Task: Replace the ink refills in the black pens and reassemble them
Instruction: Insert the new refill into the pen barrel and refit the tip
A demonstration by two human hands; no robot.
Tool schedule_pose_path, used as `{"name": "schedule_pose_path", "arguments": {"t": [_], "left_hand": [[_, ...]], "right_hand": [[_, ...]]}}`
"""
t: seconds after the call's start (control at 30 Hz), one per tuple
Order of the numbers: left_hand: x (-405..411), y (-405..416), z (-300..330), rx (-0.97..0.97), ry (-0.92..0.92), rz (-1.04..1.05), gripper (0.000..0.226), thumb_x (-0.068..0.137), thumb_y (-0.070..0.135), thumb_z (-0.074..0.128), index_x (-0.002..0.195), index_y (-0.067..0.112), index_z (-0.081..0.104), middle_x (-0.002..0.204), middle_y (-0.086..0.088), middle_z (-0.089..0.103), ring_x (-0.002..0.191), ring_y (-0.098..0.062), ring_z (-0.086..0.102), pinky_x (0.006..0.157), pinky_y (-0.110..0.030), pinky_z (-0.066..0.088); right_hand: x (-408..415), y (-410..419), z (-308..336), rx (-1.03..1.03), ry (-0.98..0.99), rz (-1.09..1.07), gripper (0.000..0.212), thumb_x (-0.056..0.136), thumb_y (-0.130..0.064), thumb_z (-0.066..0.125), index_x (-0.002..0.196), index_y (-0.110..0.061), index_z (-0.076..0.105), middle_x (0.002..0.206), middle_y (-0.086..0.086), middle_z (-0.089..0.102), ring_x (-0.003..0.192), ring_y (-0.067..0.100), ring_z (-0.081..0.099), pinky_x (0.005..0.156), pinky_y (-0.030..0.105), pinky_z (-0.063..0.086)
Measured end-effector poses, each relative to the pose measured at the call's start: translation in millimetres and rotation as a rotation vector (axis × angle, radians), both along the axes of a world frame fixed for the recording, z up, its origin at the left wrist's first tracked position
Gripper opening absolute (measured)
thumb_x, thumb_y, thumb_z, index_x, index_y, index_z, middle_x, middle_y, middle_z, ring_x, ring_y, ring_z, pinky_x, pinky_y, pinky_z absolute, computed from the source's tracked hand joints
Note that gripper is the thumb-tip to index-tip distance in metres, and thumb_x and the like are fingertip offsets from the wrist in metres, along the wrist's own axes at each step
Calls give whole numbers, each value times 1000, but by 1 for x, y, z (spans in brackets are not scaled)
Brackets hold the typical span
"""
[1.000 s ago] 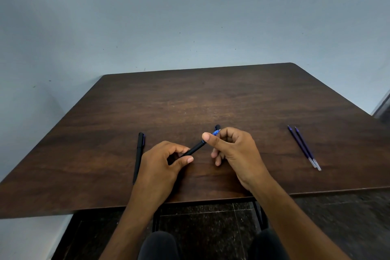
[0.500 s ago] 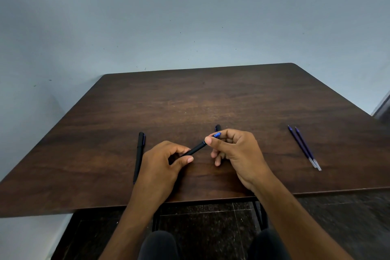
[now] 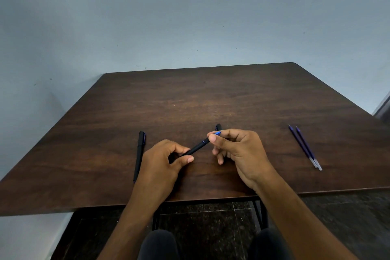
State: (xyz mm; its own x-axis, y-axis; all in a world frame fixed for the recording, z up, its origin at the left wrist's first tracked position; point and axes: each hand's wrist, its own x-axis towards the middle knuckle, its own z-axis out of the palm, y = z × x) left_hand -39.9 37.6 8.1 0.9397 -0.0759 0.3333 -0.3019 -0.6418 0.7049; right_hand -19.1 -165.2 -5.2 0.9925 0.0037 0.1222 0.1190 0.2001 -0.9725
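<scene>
My left hand (image 3: 162, 164) grips the lower end of a black pen barrel (image 3: 197, 147) that slants up to the right above the table. My right hand (image 3: 240, 152) pinches the barrel's upper end, where a blue tip section (image 3: 217, 133) shows between thumb and forefinger. Just behind my right fingers a black cap end (image 3: 218, 127) sticks out; the remainder of it is hidden. A second black pen (image 3: 139, 155) lies capped on the table left of my left hand. Two blue ink refills (image 3: 304, 146) lie side by side at the right.
The dark wooden table (image 3: 211, 99) stands against a pale blue wall; its front edge runs just under my wrists. Below it are a black metal frame, a dark tiled floor and my knees.
My right hand has shifted slightly right and away from the left, and a bit more of the blue section shows at the barrel's upper end. The left hand has stayed put.
</scene>
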Motion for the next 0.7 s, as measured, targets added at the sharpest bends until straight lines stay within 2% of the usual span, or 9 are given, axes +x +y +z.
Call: {"name": "schedule_pose_path", "arguments": {"t": [0.17, 0.27, 0.43, 0.57, 0.63, 0.7], "left_hand": [[0, 0, -2, -25, -10, -7, 31, 77, 18, 86, 78, 40, 63, 86, 17, 68, 92, 5, 62, 77, -4, 43], [0, 0, -3, -32, -23, -7, 35, 75, 16, 87, 75, 39, 62, 84, 17, 68, 90, 5, 62, 75, -4, 43], [0, 0, -4, -26, -9, 2, 20, 79, 19, 85, 81, 31, 69, 86, 16, 68, 92, 5, 61, 76, -4, 43], [2, 1, -4, -44, -11, 25, 9, 84, 24, 81, 89, 25, 73, 88, 15, 69, 92, 7, 60, 75, -2, 41], [2, 2, -4, -66, -3, 45, 7, 86, 28, 79, 90, 26, 74, 89, 15, 70, 90, 7, 61, 73, -2, 41], [2, 1, -3, -82, 13, 56, 6, 87, 31, 77, 90, 27, 74, 89, 16, 70, 90, 7, 61, 72, -2, 42]], "right_hand": [[1, -1, -2, -58, -3, -31, 20, 78, -27, 86, 80, -8, 81, 60, 11, 68, 45, 22, 51, 48, 26, 45], [1, 0, -2, -75, 0, -49, 17, 78, -24, 86, 77, -9, 81, 58, 12, 67, 40, 18, 49, 45, 23, 44], [-1, 1, 1, -67, -4, -72, 21, 77, -29, 86, 81, -9, 81, 59, 12, 68, 39, 19, 49, 45, 22, 44], [-4, 4, 6, -32, -28, -80, 31, 72, -40, 88, 88, -15, 82, 62, 9, 68, 43, 19, 51, 44, 26, 46], [-4, 5, 7, 23, -40, -183, 27, 73, -38, 88, 84, -14, 81, 61, 6, 66, 46, 18, 52, 41, 27, 45], [-3, 3, 6, 27, -39, -317, 15, 80, -26, 85, 79, -12, 80, 60, 6, 65, 47, 19, 52, 41, 28, 45]]}}
